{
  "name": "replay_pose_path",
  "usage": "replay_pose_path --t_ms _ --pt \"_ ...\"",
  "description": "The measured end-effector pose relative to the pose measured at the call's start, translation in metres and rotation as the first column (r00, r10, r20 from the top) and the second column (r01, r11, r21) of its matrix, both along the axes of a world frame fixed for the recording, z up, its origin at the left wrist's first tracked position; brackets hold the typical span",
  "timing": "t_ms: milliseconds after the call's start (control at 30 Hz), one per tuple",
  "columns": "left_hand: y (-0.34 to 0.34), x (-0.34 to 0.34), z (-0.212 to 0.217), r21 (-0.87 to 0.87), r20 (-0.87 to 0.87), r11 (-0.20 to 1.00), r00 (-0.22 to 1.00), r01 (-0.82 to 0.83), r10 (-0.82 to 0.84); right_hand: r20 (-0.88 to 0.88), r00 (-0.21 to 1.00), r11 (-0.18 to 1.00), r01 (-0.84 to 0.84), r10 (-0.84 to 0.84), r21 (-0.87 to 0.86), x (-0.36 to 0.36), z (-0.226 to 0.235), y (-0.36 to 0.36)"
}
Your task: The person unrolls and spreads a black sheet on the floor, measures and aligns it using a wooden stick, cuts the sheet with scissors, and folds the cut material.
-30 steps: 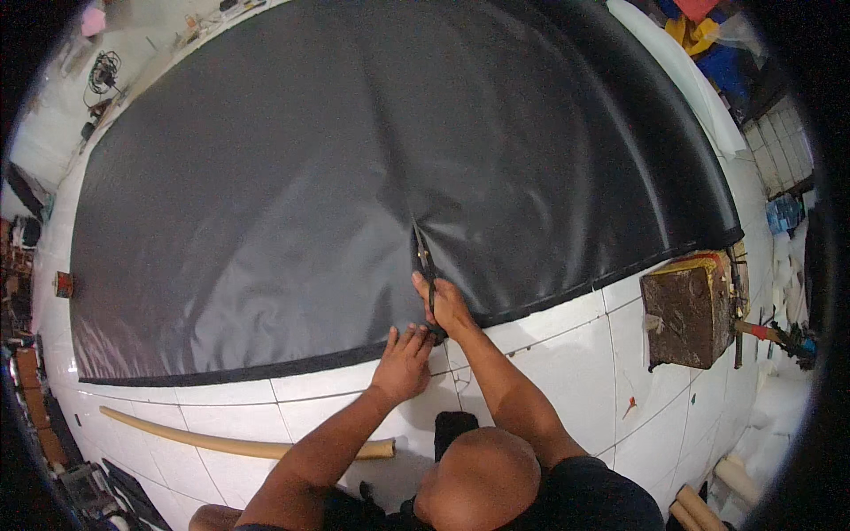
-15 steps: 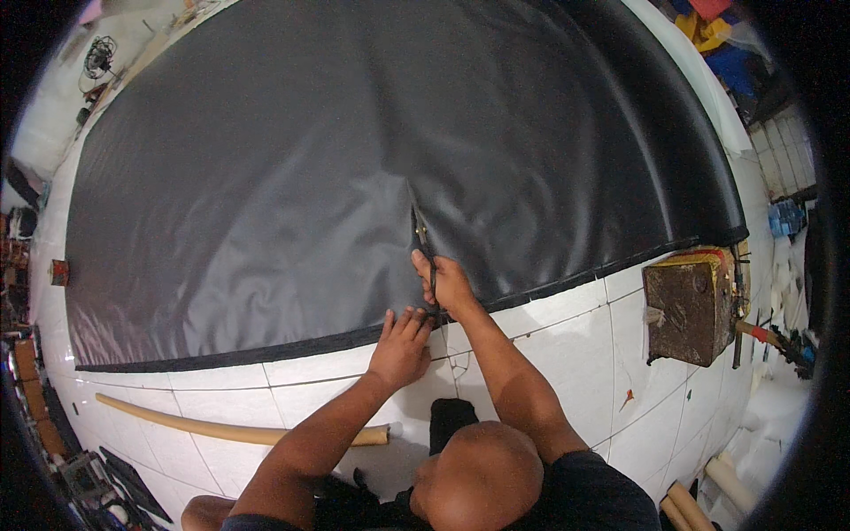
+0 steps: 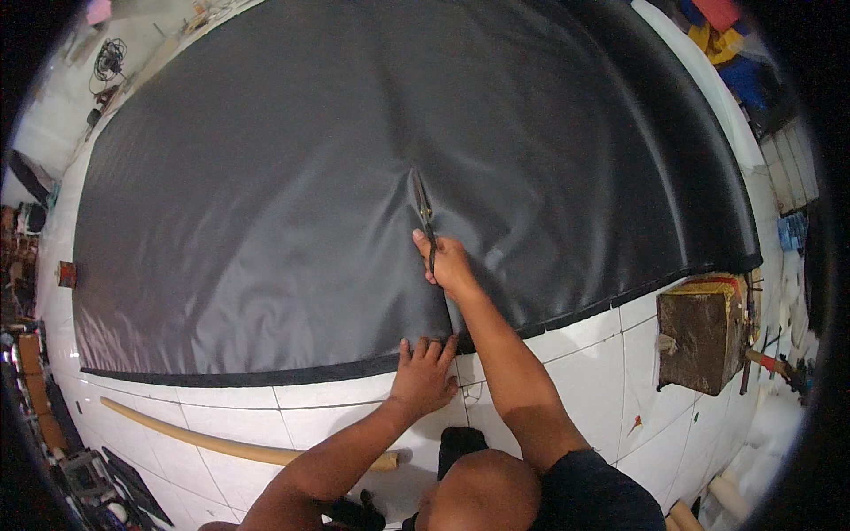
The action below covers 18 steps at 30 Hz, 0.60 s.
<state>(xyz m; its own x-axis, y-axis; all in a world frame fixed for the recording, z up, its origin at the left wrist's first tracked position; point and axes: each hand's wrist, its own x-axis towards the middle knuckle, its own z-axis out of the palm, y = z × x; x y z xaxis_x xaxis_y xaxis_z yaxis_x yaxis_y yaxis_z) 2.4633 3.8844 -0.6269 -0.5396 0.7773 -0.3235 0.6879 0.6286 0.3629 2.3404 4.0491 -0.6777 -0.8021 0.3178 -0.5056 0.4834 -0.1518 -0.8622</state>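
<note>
We are closing our right hand point(image 3: 450, 265) around the handles of the scissors point(image 3: 421, 205), whose long axis is running toward twelve o'clock, blades pointing away from us into the black sheet point(image 3: 266, 203). Our left hand point(image 3: 423, 376) is lying open and flat at six o'clock of that grip, fingers pressing the sheet's near edge (holding nothing) on the white tiled floor point(image 3: 567, 372).
</note>
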Motion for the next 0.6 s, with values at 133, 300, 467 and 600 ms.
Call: replay_pose_path --t_ms 133,300,467,600 --pt "0.013 -0.007 0.007 -0.079 0.082 0.996 0.996 -0.035 0.042 0.042 0.999 0.999 0.018 -0.016 -0.050 -0.005 0.004 -0.005" --pt "0.011 -0.005 -0.004 -0.089 0.010 0.996 1.000 -0.003 0.004 0.049 0.999 0.999 -0.001 0.003 -0.040 -0.058 0.010 0.014" --pt "0.013 -0.002 -0.003 -0.108 0.013 0.994 1.000 0.002 -0.001 -0.025 0.998 0.996 0.054 -0.055 -0.066 -0.127 0.012 0.030" --pt "0.014 -0.007 -0.001 -0.110 0.031 0.994 0.999 -0.003 0.006 -0.043 0.997 0.998 0.059 -0.060 -0.013 -0.141 0.005 0.032"
